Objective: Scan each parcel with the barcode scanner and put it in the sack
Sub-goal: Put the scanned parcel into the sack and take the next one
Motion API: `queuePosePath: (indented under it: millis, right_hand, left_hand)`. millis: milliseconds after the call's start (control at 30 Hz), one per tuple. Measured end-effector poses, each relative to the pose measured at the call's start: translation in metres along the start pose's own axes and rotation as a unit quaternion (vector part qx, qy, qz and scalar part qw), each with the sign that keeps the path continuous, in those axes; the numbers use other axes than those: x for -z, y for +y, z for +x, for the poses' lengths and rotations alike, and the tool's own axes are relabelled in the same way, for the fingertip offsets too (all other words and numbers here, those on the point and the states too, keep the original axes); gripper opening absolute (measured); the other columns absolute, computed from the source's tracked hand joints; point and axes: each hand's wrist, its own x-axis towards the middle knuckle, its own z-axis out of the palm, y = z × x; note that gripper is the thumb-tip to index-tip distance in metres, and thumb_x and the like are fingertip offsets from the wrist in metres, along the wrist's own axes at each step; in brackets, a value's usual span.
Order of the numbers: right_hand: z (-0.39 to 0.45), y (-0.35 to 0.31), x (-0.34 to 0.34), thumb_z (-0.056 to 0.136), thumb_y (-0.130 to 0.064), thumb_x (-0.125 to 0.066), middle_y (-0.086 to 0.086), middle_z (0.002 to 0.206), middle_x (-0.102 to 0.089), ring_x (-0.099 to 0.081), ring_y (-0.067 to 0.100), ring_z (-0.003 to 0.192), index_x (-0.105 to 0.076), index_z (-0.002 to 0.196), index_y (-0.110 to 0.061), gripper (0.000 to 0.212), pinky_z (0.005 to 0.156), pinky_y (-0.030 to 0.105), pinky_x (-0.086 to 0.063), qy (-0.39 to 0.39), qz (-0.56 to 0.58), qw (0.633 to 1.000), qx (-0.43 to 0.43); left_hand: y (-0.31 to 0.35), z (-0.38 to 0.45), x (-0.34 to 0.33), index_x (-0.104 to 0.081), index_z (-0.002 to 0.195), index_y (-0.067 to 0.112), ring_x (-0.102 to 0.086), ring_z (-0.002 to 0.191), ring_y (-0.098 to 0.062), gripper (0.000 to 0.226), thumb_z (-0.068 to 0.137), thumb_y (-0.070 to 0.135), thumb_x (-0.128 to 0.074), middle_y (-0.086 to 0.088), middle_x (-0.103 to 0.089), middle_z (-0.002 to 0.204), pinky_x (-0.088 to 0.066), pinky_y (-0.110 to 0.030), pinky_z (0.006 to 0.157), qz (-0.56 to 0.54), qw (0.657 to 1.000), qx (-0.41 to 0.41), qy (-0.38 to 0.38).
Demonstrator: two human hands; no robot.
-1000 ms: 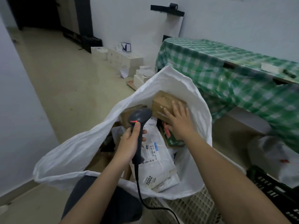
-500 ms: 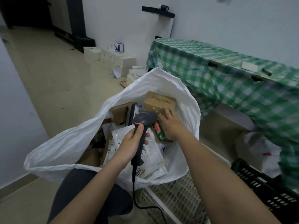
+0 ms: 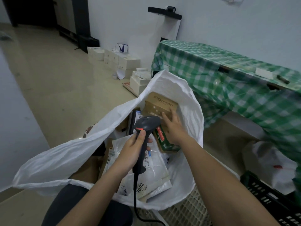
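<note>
A large white sack point(image 3: 68, 154) lies open in front of me, holding several parcels. My left hand point(image 3: 132, 152) grips the handle of a dark barcode scanner point(image 3: 145, 128) over the sack, thumb near its red light. My right hand point(image 3: 172, 128) reaches into the sack with fingers straight, touching a brown cardboard box point(image 3: 161, 105) printed "pomelo" at the sack's far side. A green and red box point(image 3: 164, 141) sits under my right wrist. White mailer bags point(image 3: 154, 173) with labels lie below the scanner.
A table with a green checked cloth point(image 3: 228, 75) stands to the right. A cream plastic crate point(image 3: 184, 211) sits under the sack, a black crate point(image 3: 273, 201) at the lower right. White boxes point(image 3: 123, 61) are stacked along the far wall.
My right hand has slid off the top of the pomelo box to its near side, leaving the box standing in the sack. The scanner has stayed over the sack.
</note>
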Motion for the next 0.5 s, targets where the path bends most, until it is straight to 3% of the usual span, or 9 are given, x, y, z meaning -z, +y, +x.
queuePosePath:
  millis: [167,300,400,500]
  right_hand:
    - [0.044,-0.004,-0.002,0.092,0.000,-0.047,-0.002,0.156,0.031,-0.003,0.030,0.149,0.003,0.154,-0.033,0.086,0.111,0.045,-0.035,-0.007,-0.016,1.000,0.015]
    - [0.056,-0.001,0.000,0.098,-0.021,-0.046,0.005,0.158,0.027,-0.005,0.035,0.148,0.005,0.154,-0.032,0.076,0.104,0.045,-0.038,-0.016,-0.115,0.993,0.019]
    - [0.043,-0.006,0.001,0.094,-0.025,-0.053,0.019,0.158,-0.002,-0.020,0.040,0.139,-0.013,0.153,-0.019,0.072,0.105,0.045,-0.037,0.068,-0.218,0.972,0.054]
    - [0.034,-0.004,-0.005,0.094,-0.024,-0.048,0.017,0.149,-0.026,-0.031,0.035,0.132,-0.024,0.148,-0.008,0.061,0.111,0.042,-0.027,0.088,-0.294,0.948,0.088]
  left_hand:
    - [-0.005,0.026,0.005,-0.063,0.107,0.022,-0.065,0.073,-0.006,0.039,0.096,0.049,-0.037,0.006,-0.070,0.096,-0.052,-0.029,0.077,0.004,1.000,0.004,0.013]
    - [-0.010,0.034,0.008,-0.063,0.107,0.021,-0.064,0.073,-0.007,0.038,0.097,0.048,-0.037,0.006,-0.070,0.094,-0.051,-0.027,0.072,0.002,1.000,0.014,0.018]
    - [-0.012,0.031,0.009,-0.063,0.104,0.022,-0.064,0.073,-0.007,0.038,0.097,0.049,-0.037,0.005,-0.070,0.095,-0.052,-0.030,0.075,0.010,1.000,0.016,0.015]
    - [-0.009,0.026,0.010,-0.063,0.104,0.020,-0.064,0.071,-0.007,0.040,0.096,0.049,-0.036,0.004,-0.069,0.096,-0.052,-0.032,0.076,0.012,1.000,0.014,0.016]
